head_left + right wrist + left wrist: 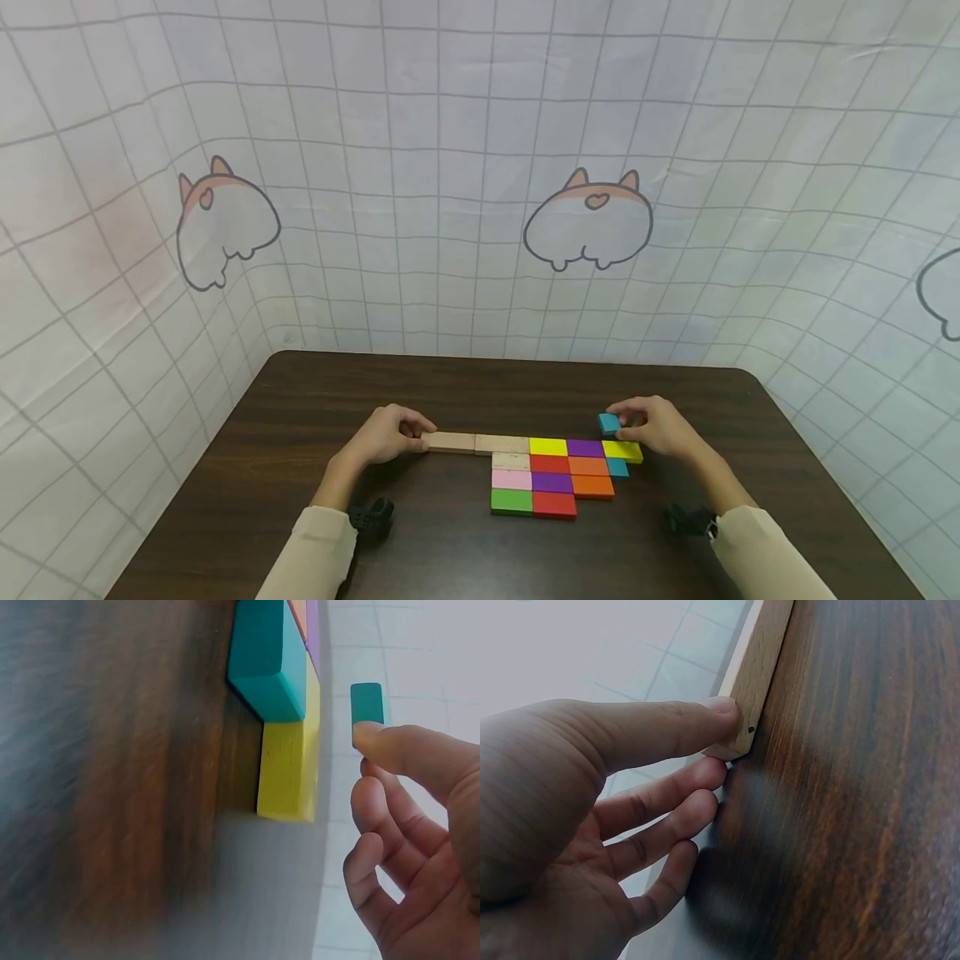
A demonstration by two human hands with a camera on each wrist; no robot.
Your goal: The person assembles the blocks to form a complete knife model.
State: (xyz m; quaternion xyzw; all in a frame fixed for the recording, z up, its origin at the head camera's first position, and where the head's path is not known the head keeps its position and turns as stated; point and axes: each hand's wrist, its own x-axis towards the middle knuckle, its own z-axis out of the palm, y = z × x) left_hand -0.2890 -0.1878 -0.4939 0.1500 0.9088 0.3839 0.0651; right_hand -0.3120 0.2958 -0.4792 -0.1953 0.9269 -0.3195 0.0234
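My left hand [384,435] is at the outer end of a plain wooden block [452,442], with thumb and fingertips on it; the left wrist view shows the thumb pressed on this block's face [751,682] near a small dark dot. A second plain block [502,445] continues the row to the right. Between thumb and fingers, my right hand [656,427] pinches a small blue block [608,422], raised behind the row's right end. Beneath it lie a yellow block [623,452] and another small blue block [617,468], which touch in the right wrist view.
Several coloured blocks lie flat against one another in rows, among them purple [585,448], orange [592,487], pink [512,479], green [512,501] and red [554,505]. The dark wooden table [442,558] ends at a white gridded curtain [450,292] around its back and sides.
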